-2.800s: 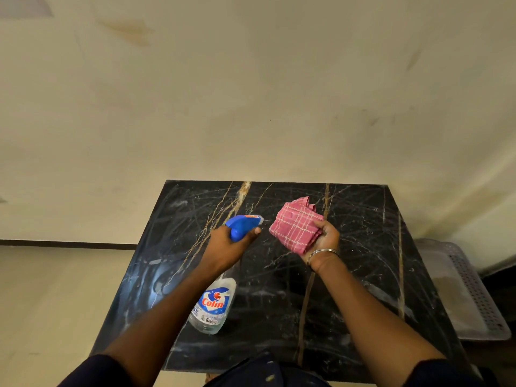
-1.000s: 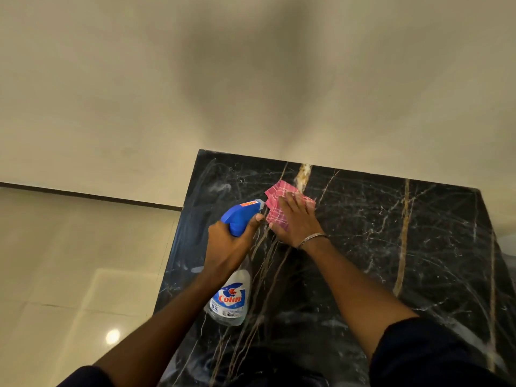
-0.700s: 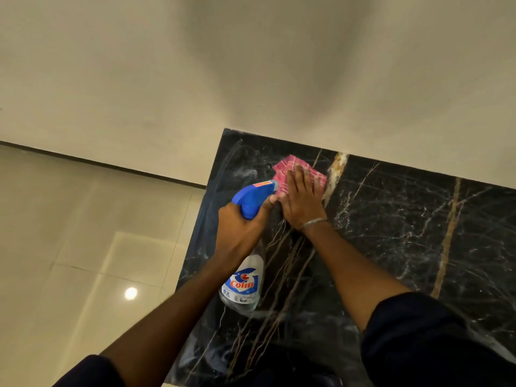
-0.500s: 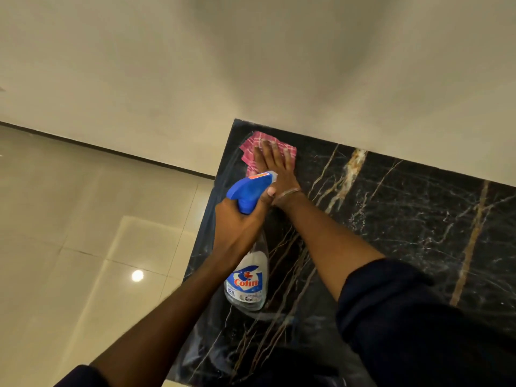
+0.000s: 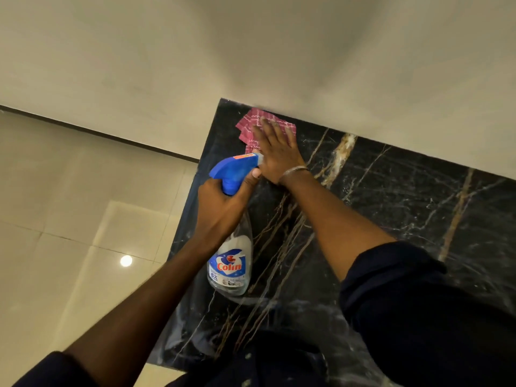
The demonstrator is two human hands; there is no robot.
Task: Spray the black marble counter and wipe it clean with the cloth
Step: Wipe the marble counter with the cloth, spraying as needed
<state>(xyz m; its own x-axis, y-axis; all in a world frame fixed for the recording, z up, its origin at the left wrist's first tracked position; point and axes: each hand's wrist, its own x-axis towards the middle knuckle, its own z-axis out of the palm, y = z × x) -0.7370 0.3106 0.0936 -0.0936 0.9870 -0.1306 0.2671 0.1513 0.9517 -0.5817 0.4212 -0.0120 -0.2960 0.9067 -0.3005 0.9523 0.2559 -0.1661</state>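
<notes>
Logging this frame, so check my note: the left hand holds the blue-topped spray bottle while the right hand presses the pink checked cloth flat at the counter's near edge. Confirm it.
Not quite. The head view shows the right hand pressing the pink checked cloth at the counter's far corner, against the wall, not the near edge. The left hand does hold the spray bottle.
</notes>
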